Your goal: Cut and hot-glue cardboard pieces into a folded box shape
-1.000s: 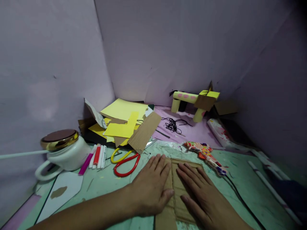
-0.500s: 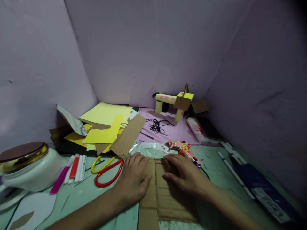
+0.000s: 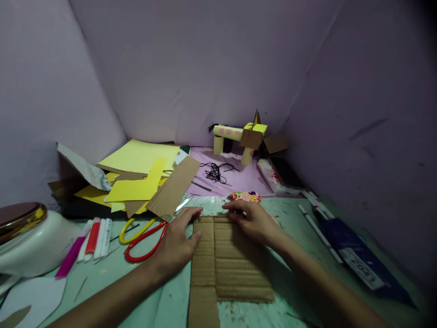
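A flat brown corrugated cardboard sheet (image 3: 225,264) with fold creases lies on the green table in front of me. My left hand (image 3: 175,241) rests flat along the sheet's left edge, fingers stretched toward its far left corner. My right hand (image 3: 251,221) lies on the far right part of the sheet, fingers curled over its far edge. Just beyond my right hand, a patterned glue gun (image 3: 245,197) is partly hidden.
Red and yellow scissors (image 3: 143,237) lie left of my left hand, markers (image 3: 90,239) and a white pot with a gold lid (image 3: 27,237) farther left. Yellow paper and cardboard scraps (image 3: 143,177) are stacked behind. A paper-roll animal figure (image 3: 239,136), black string (image 3: 215,172) and glue sticks (image 3: 319,228) are at the back and right.
Both hands slid away from me along the cardboard to its far edge, uncovering most of the sheet. The view swung to the right.
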The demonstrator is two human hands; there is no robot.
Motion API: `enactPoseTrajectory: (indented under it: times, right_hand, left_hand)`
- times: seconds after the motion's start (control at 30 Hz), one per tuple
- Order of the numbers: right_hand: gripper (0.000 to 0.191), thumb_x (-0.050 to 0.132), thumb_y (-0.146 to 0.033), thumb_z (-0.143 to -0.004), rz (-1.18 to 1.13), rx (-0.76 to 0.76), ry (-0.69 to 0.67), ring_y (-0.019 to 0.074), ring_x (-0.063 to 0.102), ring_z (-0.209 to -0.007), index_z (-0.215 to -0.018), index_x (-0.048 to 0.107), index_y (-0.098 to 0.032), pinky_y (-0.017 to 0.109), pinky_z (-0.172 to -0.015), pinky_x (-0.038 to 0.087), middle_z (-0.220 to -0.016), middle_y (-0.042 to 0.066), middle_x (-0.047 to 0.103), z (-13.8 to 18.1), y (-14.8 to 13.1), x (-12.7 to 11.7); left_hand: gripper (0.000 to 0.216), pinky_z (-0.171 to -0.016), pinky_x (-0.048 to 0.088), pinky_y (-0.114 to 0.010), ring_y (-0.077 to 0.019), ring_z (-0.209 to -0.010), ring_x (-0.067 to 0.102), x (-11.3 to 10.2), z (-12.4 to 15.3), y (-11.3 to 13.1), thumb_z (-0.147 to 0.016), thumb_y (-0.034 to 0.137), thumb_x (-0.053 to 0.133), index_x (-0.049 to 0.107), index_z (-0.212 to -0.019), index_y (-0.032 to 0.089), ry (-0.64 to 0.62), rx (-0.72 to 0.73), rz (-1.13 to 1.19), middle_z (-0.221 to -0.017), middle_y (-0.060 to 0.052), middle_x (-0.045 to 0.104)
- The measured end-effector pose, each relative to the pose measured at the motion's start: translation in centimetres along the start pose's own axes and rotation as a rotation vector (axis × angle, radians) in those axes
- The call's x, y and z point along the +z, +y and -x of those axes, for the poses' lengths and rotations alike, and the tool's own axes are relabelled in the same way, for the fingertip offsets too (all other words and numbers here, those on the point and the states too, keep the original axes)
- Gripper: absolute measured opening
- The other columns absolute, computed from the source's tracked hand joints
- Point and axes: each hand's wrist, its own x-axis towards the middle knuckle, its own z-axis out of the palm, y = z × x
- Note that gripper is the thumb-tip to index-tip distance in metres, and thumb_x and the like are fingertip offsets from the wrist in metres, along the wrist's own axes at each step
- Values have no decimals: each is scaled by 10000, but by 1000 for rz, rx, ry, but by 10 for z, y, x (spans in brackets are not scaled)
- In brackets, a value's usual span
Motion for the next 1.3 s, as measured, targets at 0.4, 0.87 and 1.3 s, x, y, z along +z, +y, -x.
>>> enactPoseTrajectory:
  times: [0.4,0.87,1.3]
  right_hand:
    - [272,542,-73,-766,-189,46,-31,200,661,-894,-955,709,-175,341,-822,490,-946,61,736,-5,0,-3]
    - [215,557,-120,-764,-212,13,4,194,650,-883,-879,720,-199,335,-821,484,-914,50,723,-1,0,-8]
    - [197,488,-227,-809,-93,-23,-135,179,587,-676,-707,652,-187,277,-622,433,-712,22,655,-4,0,-2]
  left_hand:
    - [355,-829,487,-341,-196,-912,597,1,-8,-4,-635,179,667,627,-987,146,87,-161,498,-966,-71,625]
    - [359,-802,514,-341,-201,-875,606,-6,-4,6,-621,247,756,664,-953,147,101,-140,652,-957,-84,625]
    - [491,-926,445,-375,-246,-1035,589,1,-4,-4,-618,234,771,573,-1059,148,-11,-284,822,-1085,-113,611]
